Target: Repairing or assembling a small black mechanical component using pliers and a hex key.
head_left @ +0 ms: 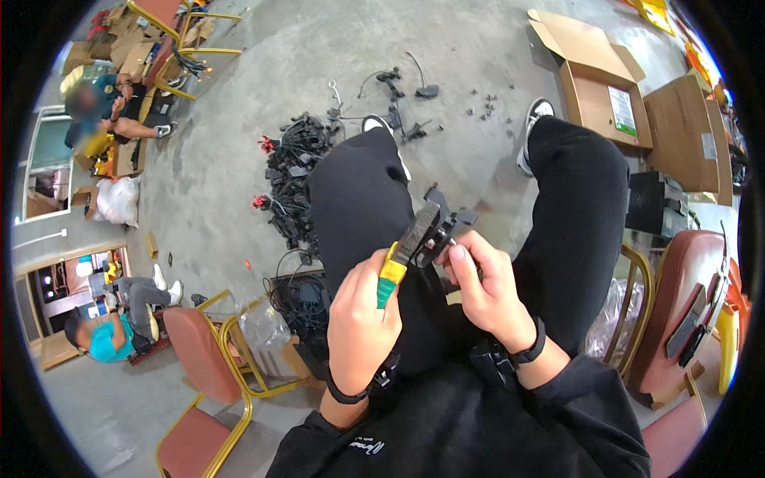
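My left hand (360, 315) is closed around a tool with a yellow and green handle (389, 280). The tool's kind cannot be made out. Its far end meets a dark ribbed black part (426, 233) with small shiny metal bits, held above my lap between both hands. My right hand (488, 288) pinches the near right side of this black part, thumb and fingers pressed together by a small metal piece. Where the tool ends and the part begins is hard to tell.
A heap of black cabled parts (291, 179) lies on the floor beside my left leg, with more cabled pieces (394, 99) beyond my foot. An open cardboard box (598, 88) stands far right. Chairs (203, 350) flank me. Two people (111, 338) sit at the left.
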The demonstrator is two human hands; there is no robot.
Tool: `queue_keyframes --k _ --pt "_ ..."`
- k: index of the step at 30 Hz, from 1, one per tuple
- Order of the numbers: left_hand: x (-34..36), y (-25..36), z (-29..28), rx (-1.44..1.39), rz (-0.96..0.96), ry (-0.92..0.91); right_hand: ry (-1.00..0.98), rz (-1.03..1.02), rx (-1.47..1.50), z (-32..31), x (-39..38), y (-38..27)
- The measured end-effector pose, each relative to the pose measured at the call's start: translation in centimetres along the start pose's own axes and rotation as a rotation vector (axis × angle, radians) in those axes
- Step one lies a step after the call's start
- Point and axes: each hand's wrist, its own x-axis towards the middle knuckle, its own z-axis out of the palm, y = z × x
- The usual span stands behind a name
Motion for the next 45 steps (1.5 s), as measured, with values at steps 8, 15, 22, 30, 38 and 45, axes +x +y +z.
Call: queue_keyframes --k 8,15,22,30,38,45 --pt "-0.3 0.1 0.7 0.055 0.001 0.045 0.123 -0.189 -0.229 -0.2 0.1 0.7" --pt "0.0 0.3 0.5 0.018 -0.012 0.061 0.061 -0.188 -0.071 -0.4 0.4 0.5" --pt "0.1 0.6 0.3 -0.007 -0.081 0.002 -0.112 0.148 0.566 0.3 -0.1 0.4" --pt "0.3 0.6 0.5 -0.001 -0.028 0.043 -0.287 0.347 1.082 -0.2 1.3 0.4" --pt "-0.1 0.9 0.5 0.018 -0.075 0.029 -0.224 0.336 0.747 -0.4 0.7 0.6" --pt "-0.1 1.1 0.2 0.001 -0.098 0.058 0.109 -0.270 -0.100 0.3 0.4 0.5"
